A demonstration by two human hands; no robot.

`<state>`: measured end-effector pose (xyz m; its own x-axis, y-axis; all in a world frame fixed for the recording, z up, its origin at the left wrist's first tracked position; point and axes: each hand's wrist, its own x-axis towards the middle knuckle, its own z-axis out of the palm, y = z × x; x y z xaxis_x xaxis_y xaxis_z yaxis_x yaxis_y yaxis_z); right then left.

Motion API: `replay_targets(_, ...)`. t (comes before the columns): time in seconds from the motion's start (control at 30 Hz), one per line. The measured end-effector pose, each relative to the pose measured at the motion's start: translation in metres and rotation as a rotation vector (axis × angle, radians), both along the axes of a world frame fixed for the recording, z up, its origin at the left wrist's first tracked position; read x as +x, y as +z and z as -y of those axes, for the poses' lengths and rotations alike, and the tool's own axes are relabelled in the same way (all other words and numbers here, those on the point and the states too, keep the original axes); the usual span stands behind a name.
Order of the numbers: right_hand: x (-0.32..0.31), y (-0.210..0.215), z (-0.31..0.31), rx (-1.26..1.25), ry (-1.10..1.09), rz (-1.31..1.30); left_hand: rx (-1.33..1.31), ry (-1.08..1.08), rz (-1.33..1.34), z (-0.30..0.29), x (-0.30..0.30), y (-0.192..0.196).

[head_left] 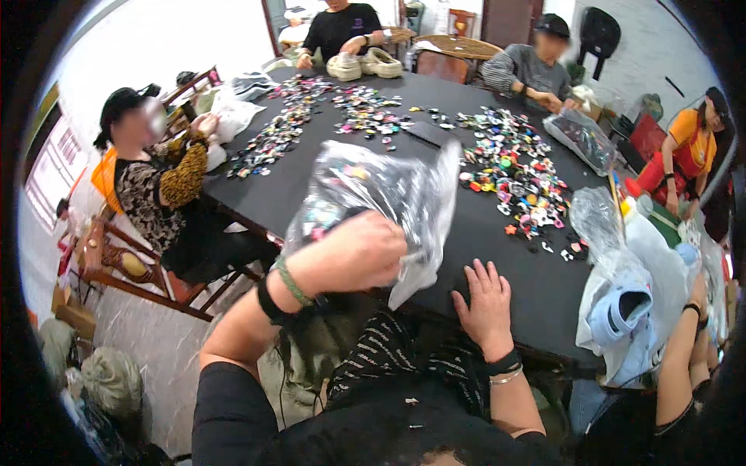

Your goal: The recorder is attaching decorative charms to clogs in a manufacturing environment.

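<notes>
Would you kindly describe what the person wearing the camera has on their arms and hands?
Both arms have black sleeves pushed up above the elbows, leaving the forearms bare. The left hand is ungloved, with a green beaded bracelet and a black band at the wrist. The right hand is also ungloved, with a black wristband and a thin silvery bangle beside it.
</notes>
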<state>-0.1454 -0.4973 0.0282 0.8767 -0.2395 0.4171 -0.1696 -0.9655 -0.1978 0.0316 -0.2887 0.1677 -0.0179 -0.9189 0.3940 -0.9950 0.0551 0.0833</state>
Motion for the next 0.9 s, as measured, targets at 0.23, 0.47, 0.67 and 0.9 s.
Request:
replay_targets(0.23, -0.003, -0.004, 0.017, 0.013, 0.018, -0.023, 0.034, 0.162, -0.015, 0.015, -0.016, -0.046)
replay_targets(0.47, -0.004, -0.013, 0.062, -0.040, -0.270, -0.074, -0.277, 0.358, -0.070, -0.004, -0.059, -0.062)
replay_targets(0.67, -0.006, 0.039, 0.047, 0.561, 0.073, 0.322, -0.408, 0.359, -0.204, -0.006, -0.079, -0.095)
replay_targets(0.9, 0.005, 0.040, 0.006, 0.703, 0.368, 0.188, -0.145, 0.492, -0.267, 0.003, -0.093, -0.114)
